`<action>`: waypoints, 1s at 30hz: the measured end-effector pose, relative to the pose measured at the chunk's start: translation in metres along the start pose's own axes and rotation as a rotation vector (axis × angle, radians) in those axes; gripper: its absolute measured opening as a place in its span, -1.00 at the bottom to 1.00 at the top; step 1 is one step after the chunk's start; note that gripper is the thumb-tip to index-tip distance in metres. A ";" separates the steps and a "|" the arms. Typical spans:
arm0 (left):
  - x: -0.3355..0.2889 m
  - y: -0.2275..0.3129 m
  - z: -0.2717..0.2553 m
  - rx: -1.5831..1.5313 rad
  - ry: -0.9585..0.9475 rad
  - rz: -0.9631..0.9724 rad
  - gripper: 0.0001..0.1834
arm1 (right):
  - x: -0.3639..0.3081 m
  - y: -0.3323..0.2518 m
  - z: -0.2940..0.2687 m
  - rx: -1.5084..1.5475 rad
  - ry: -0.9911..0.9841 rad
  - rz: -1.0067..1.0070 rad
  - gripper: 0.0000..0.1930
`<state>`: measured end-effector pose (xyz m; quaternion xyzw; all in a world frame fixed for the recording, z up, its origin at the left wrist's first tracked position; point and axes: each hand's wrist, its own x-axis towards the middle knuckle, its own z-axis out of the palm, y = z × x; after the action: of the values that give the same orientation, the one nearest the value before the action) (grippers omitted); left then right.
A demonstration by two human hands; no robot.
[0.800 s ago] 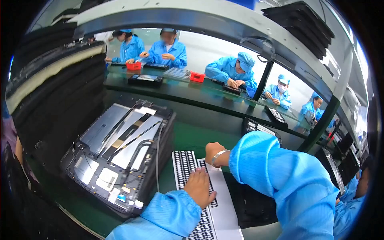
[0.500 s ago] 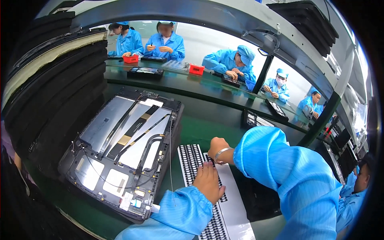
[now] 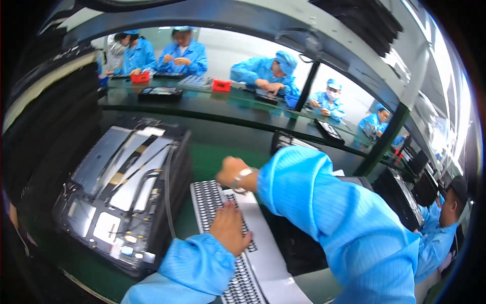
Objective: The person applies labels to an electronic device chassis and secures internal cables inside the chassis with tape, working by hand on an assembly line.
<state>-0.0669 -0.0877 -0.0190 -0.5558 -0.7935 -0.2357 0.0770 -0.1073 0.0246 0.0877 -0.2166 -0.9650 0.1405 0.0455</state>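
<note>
In the lower middle of the frame, a sheet of black-and-white labels [image 3: 206,200] is laid on the green tabletop [image 3: 202,156], with a plain white sheet [image 3: 271,263] beside it on the right. The two hands are held slightly apart. The left hand [image 3: 230,230] is laid palm down across the sheets, its fingers stretched out. The right hand [image 3: 233,171] is curled at their top end; whether anything is pinched in it cannot be told. A silvery bracelet [image 3: 244,178] is worn on the right wrist, and both arms are covered by blue sleeves [image 3: 349,223].

At left, a flat device [image 3: 119,192] with silver panels and dark ribbon cables is placed face up, beside a tall stack of black slabs [image 3: 48,137]. Across the upper frame, co-workers in blue [image 3: 271,68] are seated near two red boxes [image 3: 221,85].
</note>
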 end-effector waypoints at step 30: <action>0.114 0.196 -0.087 -0.435 -0.289 0.998 -0.65 | -0.265 0.238 -0.141 0.501 0.285 -0.236 -0.92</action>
<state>0.0588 0.0213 0.1576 -0.8935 -0.3698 -0.2504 -0.0469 0.2490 0.1522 0.1459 -0.1025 -0.9027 0.3359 0.2485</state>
